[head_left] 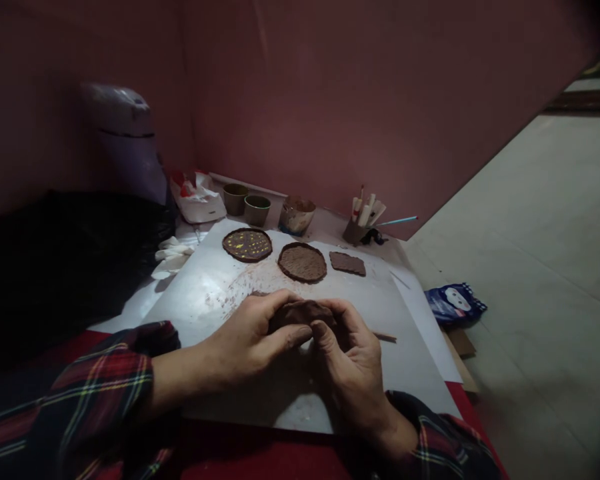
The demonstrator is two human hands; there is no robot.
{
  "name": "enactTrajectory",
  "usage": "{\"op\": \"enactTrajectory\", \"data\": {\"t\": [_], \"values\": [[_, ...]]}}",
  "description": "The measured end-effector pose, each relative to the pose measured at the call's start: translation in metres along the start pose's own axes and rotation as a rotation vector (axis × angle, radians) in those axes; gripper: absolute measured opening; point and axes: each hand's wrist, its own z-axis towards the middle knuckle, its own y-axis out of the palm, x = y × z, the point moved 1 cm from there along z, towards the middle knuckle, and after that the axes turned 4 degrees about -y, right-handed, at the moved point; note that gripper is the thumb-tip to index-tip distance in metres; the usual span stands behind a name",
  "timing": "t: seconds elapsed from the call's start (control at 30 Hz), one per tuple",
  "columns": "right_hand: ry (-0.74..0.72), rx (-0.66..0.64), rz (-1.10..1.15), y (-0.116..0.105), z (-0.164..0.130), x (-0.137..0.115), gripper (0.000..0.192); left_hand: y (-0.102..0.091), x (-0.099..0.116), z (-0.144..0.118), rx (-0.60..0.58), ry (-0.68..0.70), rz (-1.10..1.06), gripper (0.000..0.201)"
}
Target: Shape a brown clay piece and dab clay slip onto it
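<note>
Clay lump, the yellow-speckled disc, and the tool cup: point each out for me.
clay lump [300, 312], head view, bare top between both hands
yellow-speckled disc [247, 244], head view, middle of its face
tool cup [353, 233], head view, its front wall

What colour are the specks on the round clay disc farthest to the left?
Yellow specks on the dark brown clay disc, seen in the head view.
</note>
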Motion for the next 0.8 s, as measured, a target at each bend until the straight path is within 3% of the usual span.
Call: {"op": "enactTrajectory", "data": {"t": [0.27, 0.57, 0.7, 0.8], "values": [[-0.026, 0.008, -0.013, -0.001, -0.002, 0.000, 0.008, 0.000, -0.001, -0.004, -0.010, 0.082, 0.027, 0.018], [-0.250, 0.015, -0.312, 0.002, -0.003, -0.004, 0.013, -0.002, -0.002, -0.004, 0.015, 0.079, -0.018, 0.022], [-0.176, -0.036, -0.261, 0.003, 0.005, -0.002, 0.013, -0.002, -0.003, 0.000, 0.054, 0.018, -0.135, 0.018], [-0.112, -0.045, -0.218, 0.000, 0.011, -0.005, 0.024, -0.003, 0.000, 0.002, 0.079, 0.025, -0.247, 0.020]]}}
